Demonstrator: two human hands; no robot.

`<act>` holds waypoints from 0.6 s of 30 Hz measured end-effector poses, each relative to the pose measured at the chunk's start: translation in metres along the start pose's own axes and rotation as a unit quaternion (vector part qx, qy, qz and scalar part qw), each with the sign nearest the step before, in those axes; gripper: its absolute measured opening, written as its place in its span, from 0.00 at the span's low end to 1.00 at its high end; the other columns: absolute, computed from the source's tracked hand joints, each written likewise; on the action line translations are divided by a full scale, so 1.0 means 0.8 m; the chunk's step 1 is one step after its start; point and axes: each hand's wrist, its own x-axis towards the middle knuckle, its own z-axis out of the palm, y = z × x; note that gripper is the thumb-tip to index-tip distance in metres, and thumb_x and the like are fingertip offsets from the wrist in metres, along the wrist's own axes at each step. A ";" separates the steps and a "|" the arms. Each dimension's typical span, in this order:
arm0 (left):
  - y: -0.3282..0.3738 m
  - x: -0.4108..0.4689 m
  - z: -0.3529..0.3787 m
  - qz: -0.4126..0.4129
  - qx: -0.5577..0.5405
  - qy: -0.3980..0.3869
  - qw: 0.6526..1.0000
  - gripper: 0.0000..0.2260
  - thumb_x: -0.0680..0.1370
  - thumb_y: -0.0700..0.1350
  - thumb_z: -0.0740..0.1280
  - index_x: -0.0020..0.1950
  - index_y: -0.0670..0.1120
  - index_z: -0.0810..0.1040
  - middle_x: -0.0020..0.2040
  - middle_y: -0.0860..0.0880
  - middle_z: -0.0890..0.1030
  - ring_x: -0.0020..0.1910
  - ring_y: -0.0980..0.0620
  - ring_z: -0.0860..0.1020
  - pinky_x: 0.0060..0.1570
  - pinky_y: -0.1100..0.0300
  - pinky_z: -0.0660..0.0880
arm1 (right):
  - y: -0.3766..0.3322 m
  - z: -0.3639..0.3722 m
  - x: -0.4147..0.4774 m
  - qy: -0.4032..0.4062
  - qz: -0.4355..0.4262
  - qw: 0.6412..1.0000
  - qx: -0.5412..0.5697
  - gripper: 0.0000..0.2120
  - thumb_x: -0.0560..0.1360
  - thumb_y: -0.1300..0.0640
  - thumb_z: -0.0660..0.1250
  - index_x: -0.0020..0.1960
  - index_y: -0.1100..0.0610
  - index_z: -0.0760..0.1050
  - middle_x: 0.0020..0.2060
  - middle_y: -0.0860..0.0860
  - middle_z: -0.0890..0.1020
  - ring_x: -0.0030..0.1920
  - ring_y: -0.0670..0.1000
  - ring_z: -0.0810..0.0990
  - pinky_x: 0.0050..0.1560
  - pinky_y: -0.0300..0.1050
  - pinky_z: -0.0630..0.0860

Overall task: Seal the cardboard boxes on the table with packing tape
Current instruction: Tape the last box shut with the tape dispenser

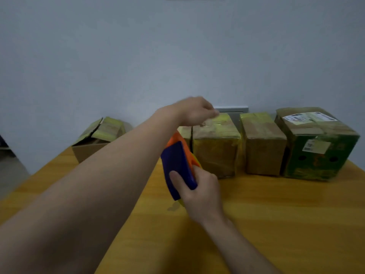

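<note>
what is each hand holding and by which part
The right hand grips the tape dispenser by the lower end of its blue body. The left hand is curled above a box; whether it pinches tape cannot be told.

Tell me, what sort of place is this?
Likely a small packing or mailroom space. Taped cardboard boxes line a wooden table by a bare wall, the green box bears shipping labels, and the right hand grips a tape dispenser.
</note>
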 end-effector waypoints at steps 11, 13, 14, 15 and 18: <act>-0.279 -0.155 0.036 -0.352 0.042 0.261 0.898 0.11 0.75 0.46 0.65 0.34 0.47 0.78 0.32 0.48 0.79 0.36 0.40 0.79 0.31 0.56 0.69 | 0.015 0.051 0.015 -0.106 0.182 0.912 0.352 0.23 0.76 0.46 0.69 0.48 0.69 0.81 0.31 0.60 0.79 0.29 0.57 0.78 0.29 0.48 0.77; -0.302 -0.157 0.046 -0.358 0.085 0.254 0.894 0.06 0.74 0.47 0.67 0.43 0.49 0.83 0.41 0.48 0.83 0.45 0.41 0.81 0.39 0.52 0.77 | 0.022 0.062 0.019 -0.111 0.197 0.903 0.366 0.21 0.76 0.45 0.69 0.46 0.66 0.82 0.30 0.61 0.79 0.29 0.57 0.77 0.30 0.49 0.77; -0.310 -0.155 0.048 -0.358 0.099 0.263 0.890 0.08 0.74 0.48 0.68 0.48 0.48 0.84 0.46 0.48 0.84 0.49 0.41 0.81 0.45 0.49 0.79 | 0.025 0.067 0.022 -0.113 0.202 0.900 0.369 0.21 0.76 0.45 0.69 0.45 0.65 0.82 0.30 0.61 0.79 0.29 0.57 0.77 0.30 0.49 0.77; -0.318 -0.150 0.048 -0.360 0.106 0.268 0.888 0.10 0.74 0.49 0.68 0.51 0.46 0.84 0.50 0.46 0.84 0.53 0.40 0.80 0.50 0.47 0.79 | 0.028 0.072 0.024 -0.114 0.206 0.898 0.371 0.20 0.76 0.45 0.69 0.44 0.64 0.82 0.30 0.61 0.79 0.28 0.57 0.77 0.30 0.48 0.77; -0.339 -0.132 0.049 -0.363 0.104 0.241 0.894 0.19 0.73 0.51 0.69 0.62 0.44 0.79 0.62 0.43 0.81 0.64 0.39 0.76 0.59 0.44 0.75 | 0.033 0.087 0.028 -0.114 0.224 0.895 0.369 0.17 0.75 0.44 0.69 0.45 0.58 0.85 0.31 0.60 0.80 0.29 0.55 0.78 0.30 0.48 0.78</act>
